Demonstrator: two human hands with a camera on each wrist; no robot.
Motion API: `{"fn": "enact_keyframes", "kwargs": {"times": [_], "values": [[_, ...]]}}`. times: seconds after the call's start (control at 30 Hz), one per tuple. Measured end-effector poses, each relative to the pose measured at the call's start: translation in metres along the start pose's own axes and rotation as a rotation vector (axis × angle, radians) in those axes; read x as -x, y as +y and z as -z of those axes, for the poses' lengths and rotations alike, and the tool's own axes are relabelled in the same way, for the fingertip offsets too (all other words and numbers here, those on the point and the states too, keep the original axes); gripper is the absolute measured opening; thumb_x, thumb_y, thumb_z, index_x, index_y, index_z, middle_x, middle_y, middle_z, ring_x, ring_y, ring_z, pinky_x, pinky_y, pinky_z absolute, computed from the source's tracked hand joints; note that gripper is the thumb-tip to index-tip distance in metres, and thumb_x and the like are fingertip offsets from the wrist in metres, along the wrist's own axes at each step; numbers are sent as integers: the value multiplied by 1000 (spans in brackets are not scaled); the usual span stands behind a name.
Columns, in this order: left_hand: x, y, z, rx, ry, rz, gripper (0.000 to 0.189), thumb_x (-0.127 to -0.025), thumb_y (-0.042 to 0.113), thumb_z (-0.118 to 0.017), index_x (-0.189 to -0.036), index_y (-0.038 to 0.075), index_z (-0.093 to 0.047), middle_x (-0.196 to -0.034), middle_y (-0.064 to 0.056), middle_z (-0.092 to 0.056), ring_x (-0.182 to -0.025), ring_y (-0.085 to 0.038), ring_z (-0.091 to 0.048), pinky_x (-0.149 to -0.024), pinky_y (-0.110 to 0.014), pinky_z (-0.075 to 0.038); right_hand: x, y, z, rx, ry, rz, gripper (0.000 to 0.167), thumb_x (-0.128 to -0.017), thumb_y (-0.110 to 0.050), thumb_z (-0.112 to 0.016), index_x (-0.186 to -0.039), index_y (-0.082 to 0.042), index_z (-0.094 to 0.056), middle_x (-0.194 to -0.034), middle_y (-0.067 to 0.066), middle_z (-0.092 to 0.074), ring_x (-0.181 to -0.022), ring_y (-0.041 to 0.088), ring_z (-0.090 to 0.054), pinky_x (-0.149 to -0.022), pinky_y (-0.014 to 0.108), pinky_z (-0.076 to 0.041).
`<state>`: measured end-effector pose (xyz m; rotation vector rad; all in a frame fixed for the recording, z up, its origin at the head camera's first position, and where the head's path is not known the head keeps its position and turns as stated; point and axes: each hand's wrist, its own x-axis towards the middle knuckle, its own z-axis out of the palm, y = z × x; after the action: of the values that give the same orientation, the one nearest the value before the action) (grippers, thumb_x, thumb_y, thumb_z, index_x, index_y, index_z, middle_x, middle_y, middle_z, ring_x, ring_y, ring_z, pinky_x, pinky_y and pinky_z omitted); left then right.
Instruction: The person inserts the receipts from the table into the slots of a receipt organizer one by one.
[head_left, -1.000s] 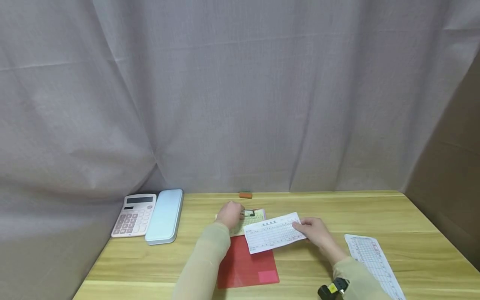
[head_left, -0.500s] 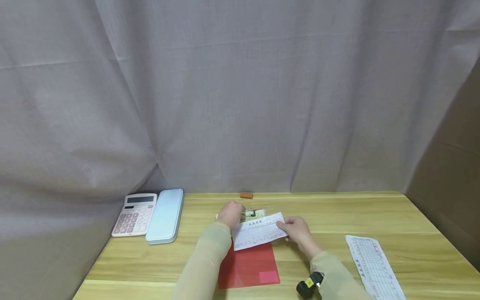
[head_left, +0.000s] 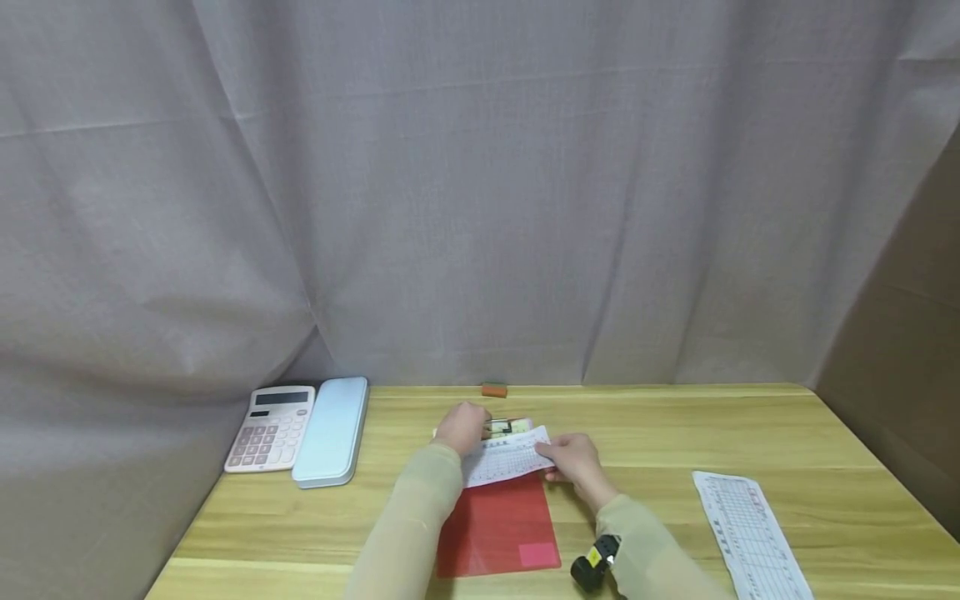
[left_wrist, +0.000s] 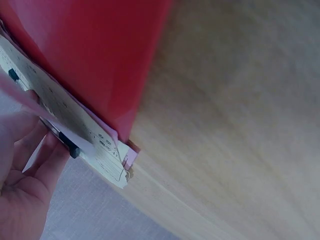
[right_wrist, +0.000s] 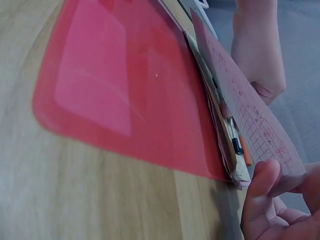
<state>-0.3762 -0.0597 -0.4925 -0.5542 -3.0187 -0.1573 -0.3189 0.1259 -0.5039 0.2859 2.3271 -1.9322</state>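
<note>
Nearest, a black camera unit sits at the right sleeve, while to its right a printed white sheet lies slanting on the table. The red clipboard is smooth and glossy, round-cornered, with a rectangular pink patch at its near end; the left sleeve covers part of its left side. Farther up, the right hand pinches the right edge of a thin, gridded white slip between thumb and fingers. This slip is tilted above the clipboard's far end, hiding much of the yellow sheets there. The left hand grips the metal clip, slender and black-tipped, at that end. Well to the left, a pale calculator stands beside a light blue, rounded case. A small orange block lies near the far edge, before a creased grey curtain of woven-looking cloth.
</note>
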Motion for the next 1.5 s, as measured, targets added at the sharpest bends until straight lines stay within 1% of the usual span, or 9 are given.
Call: {"fn": "enact_keyframes", "kwargs": {"times": [0.17, 0.37, 0.6, 0.83, 0.93, 1.13, 1.23, 1.37, 1.5], "values": [[0, 0, 0, 8, -2, 3, 6, -81, 19, -74, -85, 14, -73, -80, 1, -70, -78, -16, -65, -70, -30, -53, -2, 1, -7, -39, -4, -22, 28, -83, -2, -64, -101, 18, -58, -72, 9, -59, -47, 8, -52, -44, 19, -50], [-1, 1, 0, 8, 4, -7, 9, -80, 17, -75, -88, 14, -74, -83, 1, -71, -80, -16, -66, -72, -29, -54, -5, 2, -15, -37, -3, -45, 22, -83, -2, -64, -96, 15, -59, -64, 6, -56, -46, 8, -52, -43, 20, -50], [-3, 0, 1, 15, 8, -18, 9, -79, 15, -75, -88, 14, -74, -83, 0, -71, -80, -16, -66, -72, -29, -53, -8, 3, -17, 48, 6, -25, 15, -81, -3, -66, -85, 10, -59, -58, 5, -54, -41, 8, -51, -40, 20, -48], [-3, -1, 2, 24, 7, -21, 9, -78, 16, -76, -87, 14, -74, -83, 0, -71, -80, -16, -66, -73, -28, -54, -11, 1, -17, 283, -22, 33, 23, -77, -16, -75, -73, 2, -62, -63, 7, -60, -39, 9, -52, -40, 22, -48], [-2, -1, 1, 25, 2, -23, 10, -79, 16, -75, -89, 14, -74, -84, 0, -71, -81, -16, -66, -74, -28, -54, -14, 1, -18, 309, -33, 24, 22, -78, -14, -76, -74, 2, -61, -62, 8, -61, -39, 10, -54, -41, 22, -49], [-1, -3, -1, 44, -3, -38, 13, -81, 17, -75, -93, 14, -75, -90, 0, -72, -86, -16, -66, -77, -29, -53, -16, 1, -21, 295, -28, 1, 19, -80, -8, -73, -75, 3, -59, -60, 10, -61, -39, 11, -56, -42, 23, -50], [0, -4, -1, 58, 0, -41, 16, -81, 18, -75, -96, 14, -75, -92, 0, -72, -88, -16, -67, -78, -29, -54, -14, 1, -22, 311, -23, 19, 20, -80, -10, -73, -74, 2, -58, -60, 9, -60, -39, 11, -56, -41, 24, -50], [1, -5, -1, 85, -3, -36, 18, -81, 19, -75, -99, 14, -75, -95, 0, -72, -90, -17, -66, -79, -30, -54, -13, 1, -24, 354, -5, 48, 27, -76, -17, -77, -69, -2, -56, -60, 6, -58, -39, 11, -54, -40, 24, -49], [0, -7, -4, 74, 1, -35, 13, -81, 20, -75, -93, 14, -75, -88, 1, -72, -85, -16, -66, -76, -29, -54, -12, 1, -29, 360, -9, 71, 33, -73, -19, -81, -66, -5, -52, -60, 5, -55, -39, 12, -54, -39, 25, -48]]}}
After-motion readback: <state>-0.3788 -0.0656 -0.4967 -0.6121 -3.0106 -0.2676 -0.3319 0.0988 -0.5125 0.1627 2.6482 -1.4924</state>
